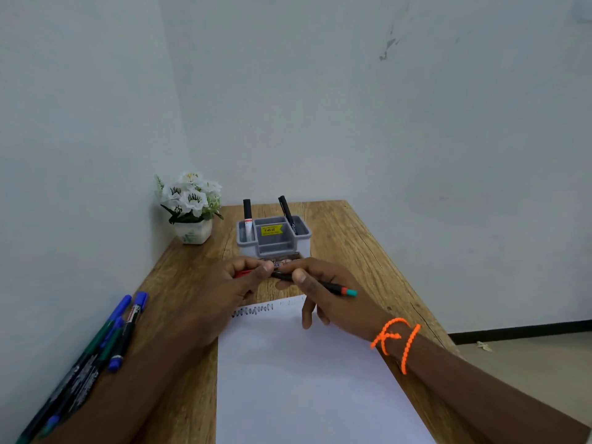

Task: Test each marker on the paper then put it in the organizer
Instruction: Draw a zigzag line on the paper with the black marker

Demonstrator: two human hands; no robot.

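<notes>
Above the far end of a sheet of white paper [307,379] on a wooden bench [352,251], a person's two hands meet over a slim black marker [320,283]. The right hand [323,293] grips the barrel, thumb on top and fingers [307,315] curled beneath, so that the marker's red-and-teal end points out to the right. The left hand [238,280] pinches a red piece [242,273] at the marker's other end between thumb and curled fingers; whether that piece is a cap seated on the marker or already off cannot be told. An orange beaded cord [397,341] loops around the right wrist.

A black zigzag scribble [253,310] marks the paper's far edge, just below the left hand. Beyond the hands stands a grey compartmented organizer [274,235] bearing a yellow price sticker [271,229]. One black-capped marker [247,216] stands upright in its left compartment, and another black marker [288,216] leans in the right one. A small flat packet lies against the organizer's near side, mostly hidden by the hands.

Along the bench's left edge lies a loose bundle of blue and green markers [112,334], beside the left forearm. A white pot of artificial white flowers [190,203] sits in the far left corner, against the pale wall.
</notes>
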